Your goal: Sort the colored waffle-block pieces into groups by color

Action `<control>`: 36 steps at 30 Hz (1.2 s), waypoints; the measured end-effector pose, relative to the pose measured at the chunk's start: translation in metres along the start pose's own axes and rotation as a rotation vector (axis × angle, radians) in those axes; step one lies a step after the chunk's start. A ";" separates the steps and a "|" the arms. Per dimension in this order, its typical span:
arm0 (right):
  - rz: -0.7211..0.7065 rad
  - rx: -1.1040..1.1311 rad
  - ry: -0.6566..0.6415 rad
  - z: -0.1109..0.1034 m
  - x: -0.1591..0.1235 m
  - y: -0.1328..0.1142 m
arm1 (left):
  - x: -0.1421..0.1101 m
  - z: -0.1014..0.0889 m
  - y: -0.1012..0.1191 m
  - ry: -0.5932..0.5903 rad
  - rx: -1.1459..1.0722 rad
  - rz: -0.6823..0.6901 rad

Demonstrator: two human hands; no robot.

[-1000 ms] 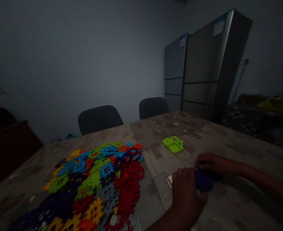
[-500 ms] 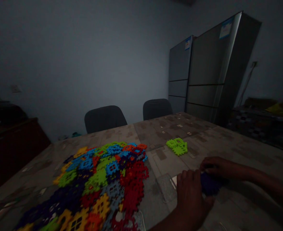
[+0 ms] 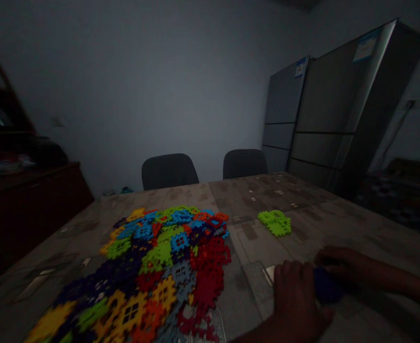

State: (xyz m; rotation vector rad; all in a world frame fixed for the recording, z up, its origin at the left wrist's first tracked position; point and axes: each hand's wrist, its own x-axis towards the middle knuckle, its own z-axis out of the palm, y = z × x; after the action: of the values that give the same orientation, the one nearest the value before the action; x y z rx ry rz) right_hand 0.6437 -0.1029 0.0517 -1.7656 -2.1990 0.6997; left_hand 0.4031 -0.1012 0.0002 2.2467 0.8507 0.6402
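A dark blue plastic building piece (image 3: pixel 327 287) lies low over the table between my two hands, partly covered by them. My left hand (image 3: pixel 295 296) is closed on its left side, with the fingers bent over it and the thumb towards me. On the far right side, my right hand (image 3: pixel 342 261) grips the same piece with curled fingers. Its outline under the fingers is hidden and the light is dim. Beyond the hands, a group of lime green toothed pieces (image 3: pixel 275 222) rests flat on the table, apart from them.
A large heap of toothed, window-patterned building pieces (image 3: pixel 167 252) in many colours spreads over the left of the patterned table (image 3: pixel 240 295). Two dark chairs (image 3: pixel 169 171) stand at the far edge. Behind to the right are tall grey fridges (image 3: pixel 324 109); a dark cabinet (image 3: pixel 38 200) is at left.
The view has swung left, so everything sits further right in the picture. Both hands stay on the dark blue piece, with little change in their hold.
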 end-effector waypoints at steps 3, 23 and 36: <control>0.004 -0.026 0.027 -0.005 0.002 0.004 | -0.004 -0.002 -0.001 -0.004 -0.048 0.009; -0.373 0.053 -0.066 0.061 0.044 -0.183 | -0.183 -0.264 -0.089 0.695 0.089 -0.296; -0.429 0.003 -0.003 0.139 0.089 -0.221 | -0.215 -0.260 -0.108 0.570 0.377 -0.154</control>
State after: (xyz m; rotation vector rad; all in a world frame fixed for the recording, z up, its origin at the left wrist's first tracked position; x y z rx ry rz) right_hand 0.3689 -0.0822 0.0332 -1.2221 -2.4569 0.6004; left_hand 0.0530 -0.0884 0.0540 2.3159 1.5134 1.1531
